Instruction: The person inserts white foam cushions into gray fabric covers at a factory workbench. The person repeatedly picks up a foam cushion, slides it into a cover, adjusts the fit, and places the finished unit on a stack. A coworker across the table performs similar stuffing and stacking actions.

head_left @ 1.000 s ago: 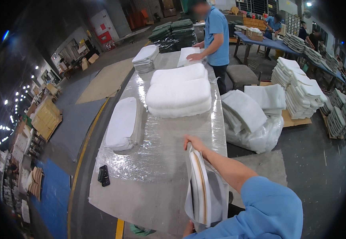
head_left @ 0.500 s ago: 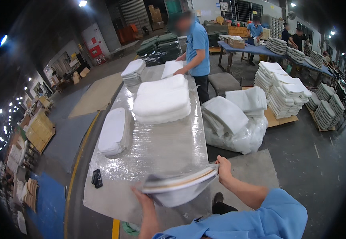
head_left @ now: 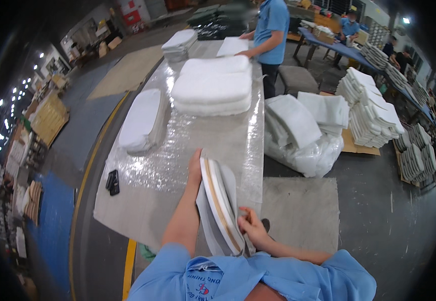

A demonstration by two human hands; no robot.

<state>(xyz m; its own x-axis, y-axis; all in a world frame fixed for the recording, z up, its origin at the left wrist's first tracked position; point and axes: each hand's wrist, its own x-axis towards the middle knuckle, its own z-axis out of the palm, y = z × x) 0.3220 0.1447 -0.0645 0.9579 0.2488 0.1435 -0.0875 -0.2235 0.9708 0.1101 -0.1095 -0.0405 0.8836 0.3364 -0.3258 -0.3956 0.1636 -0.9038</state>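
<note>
A white oval cushion (head_left: 221,203) with a tan stripe along its edge stands tilted on its side before my chest, long side running toward me. Thin whitish cover fabric (head_left: 206,220) hangs loosely around it. My left hand (head_left: 196,165) grips the cushion's far end from the left side. Beside the near right part of the cushion is my right hand (head_left: 252,226), its fingers loosely curled and apart, close to the fabric. Whether its fingertips touch the cloth is hard to see.
On the plastic-covered table (head_left: 188,135) lie thick white padding (head_left: 213,85), a stack of white oval pads (head_left: 140,120), another stack (head_left: 179,45) and two small black objects (head_left: 112,182). A co-worker (head_left: 270,32) handles a white sheet. Bagged padding (head_left: 303,150) and stacked cushions (head_left: 371,110) stand right.
The cushion has turned from lying crosswise to pointing away from me and come closer to my body. My left hand has moved to its far end; my right hand has come down and inward.
</note>
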